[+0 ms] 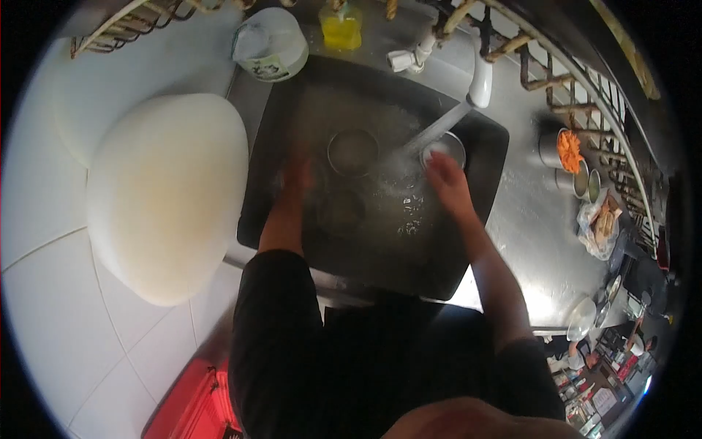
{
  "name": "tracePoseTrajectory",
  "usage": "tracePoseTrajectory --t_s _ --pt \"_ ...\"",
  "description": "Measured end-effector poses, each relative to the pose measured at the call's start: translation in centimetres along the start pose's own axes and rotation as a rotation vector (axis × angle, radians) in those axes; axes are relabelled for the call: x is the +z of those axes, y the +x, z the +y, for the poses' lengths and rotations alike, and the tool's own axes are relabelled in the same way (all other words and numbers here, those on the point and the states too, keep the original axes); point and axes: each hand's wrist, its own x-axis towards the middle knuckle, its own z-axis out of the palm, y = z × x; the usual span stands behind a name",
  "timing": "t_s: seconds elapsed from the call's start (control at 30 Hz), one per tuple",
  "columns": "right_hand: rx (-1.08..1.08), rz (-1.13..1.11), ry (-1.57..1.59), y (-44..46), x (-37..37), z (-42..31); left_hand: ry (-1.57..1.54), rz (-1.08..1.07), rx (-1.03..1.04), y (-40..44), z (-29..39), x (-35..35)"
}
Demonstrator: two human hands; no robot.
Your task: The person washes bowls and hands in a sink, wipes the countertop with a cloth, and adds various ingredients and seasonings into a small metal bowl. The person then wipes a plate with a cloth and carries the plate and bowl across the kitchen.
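A dark sink (482, 212) holds murky water. My right hand (447, 179) is at the near rim of a round metal container (458, 148), its fingers curled over the edge. Water from the white faucet (480, 84) runs down in a stream towards that container. On the sink's left side my left hand (296, 174) is smeared by motion, so its fingers cannot be made out. Between the hands, a second round container (354, 153) lies in the water. Nearer to me, a dim round shape (342, 211) shows beneath the surface.
A large whitish rounded object (168, 197) stands left of the sink. Behind it are a white tub (281, 44) and a container of yellow liquid (341, 31). On the right counter (530, 241) are a metal pot of orange shreds (569, 151) and a plastic bag (599, 227). Rusty racks (585, 102) border the back.
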Motion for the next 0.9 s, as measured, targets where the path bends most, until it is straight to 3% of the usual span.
tracePoseTrajectory --t_s 0.07,0.2,0.33,0.4,0.5,0.6,0.63,0.73,0.83,0.9 --pt "-0.069 -0.059 -0.179 1.5 4.0 -4.8 -0.137 -0.178 -0.124 -1.7 -1.4 4.4" --pt "-0.610 -0.244 -0.424 6.0 11.4 -14.7 -0.156 -0.317 -0.285 -0.9 -2.0 3.9" --pt "-0.999 -0.096 -0.610 12.7 17.9 -20.1 -0.072 -0.416 -0.247 -2.3 -1.6 2.2" --pt "-0.998 -0.162 -0.700 16.1 19.8 -22.7 -0.036 -0.464 -0.223 -3.1 -1.2 2.8" --pt "-1.119 -0.286 -0.953 20.2 22.2 -25.3 -0.158 -0.308 -0.245 -4.5 -1.5 7.0" --pt "-0.980 -0.497 -1.036 23.4 24.6 -24.5 -0.160 -0.460 -0.250 -4.0 -1.8 6.7" --pt "-1.039 -0.460 -1.064 23.4 24.8 -24.3 -0.183 -0.429 -0.255 -4.2 -1.7 5.9" --pt "-0.772 -0.464 -1.154 24.3 25.1 -23.9 -0.254 -0.287 -0.288 -5.0 -1.3 6.4" --pt "-0.772 -0.366 -1.022 24.4 23.5 -23.8 -0.274 -0.131 -0.304 -4.8 -1.1 8.4" --pt "-0.586 -0.151 -0.830 22.7 22.4 -24.7 -0.216 -0.144 -0.221 -4.4 -1.6 9.0"
